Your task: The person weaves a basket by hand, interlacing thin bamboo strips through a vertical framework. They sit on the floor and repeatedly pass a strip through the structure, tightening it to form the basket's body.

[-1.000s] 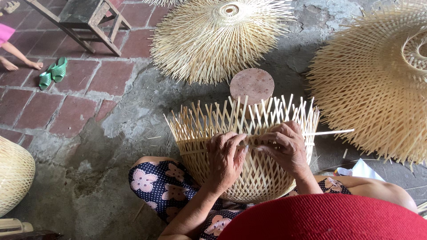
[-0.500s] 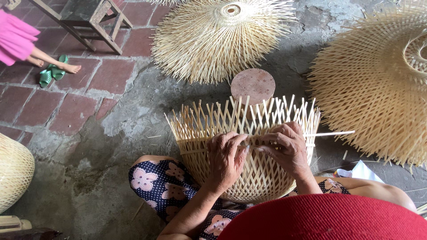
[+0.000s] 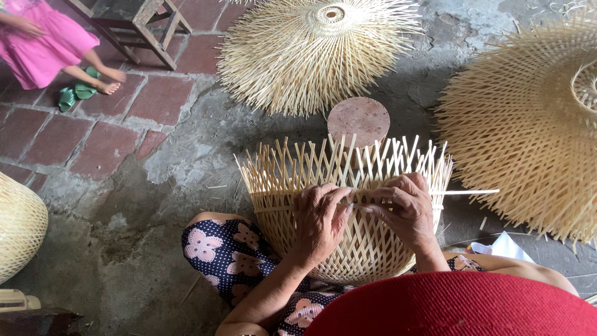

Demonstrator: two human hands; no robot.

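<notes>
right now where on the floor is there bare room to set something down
Bare concrete lies between the knee, the left round basket and the bricks. It is crowded ahead: stump, fan-shaped weave and big weave ring the basket under both hands.

The person wears a red woven hat (image 3: 460,305) and navy dotted trousers (image 3: 230,246) with pink flowers, arms bare.

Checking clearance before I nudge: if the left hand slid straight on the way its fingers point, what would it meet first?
The left hand points right along the half-woven basket rim, so it would likely meet the right hand's fingertips first; they look nearly touching, though depth is unclear.
</notes>
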